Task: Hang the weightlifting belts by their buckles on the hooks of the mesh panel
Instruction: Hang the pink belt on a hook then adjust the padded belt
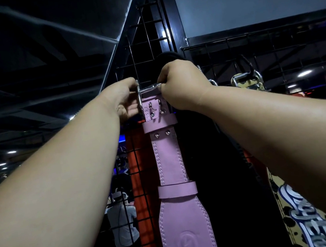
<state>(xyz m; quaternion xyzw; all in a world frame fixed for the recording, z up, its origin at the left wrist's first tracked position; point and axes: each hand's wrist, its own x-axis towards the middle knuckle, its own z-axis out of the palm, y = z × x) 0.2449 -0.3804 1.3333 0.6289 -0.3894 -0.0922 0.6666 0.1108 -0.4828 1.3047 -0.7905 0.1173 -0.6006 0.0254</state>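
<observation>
Two hands are up at the black mesh panel (146, 34), both yours. Your left hand (123, 101) curls its fingers around the left side of the pink belt's silver buckle (147, 91), and your right hand (180, 86) pinches the buckle's right end, fingers clenched on it. The pink belt (171, 163) hangs straight down against the panel from that buckle. Just beside it, toward the panel's right edge, a leopard-print belt (307, 218) already hangs by its own buckle from a black hook (251, 68).
</observation>
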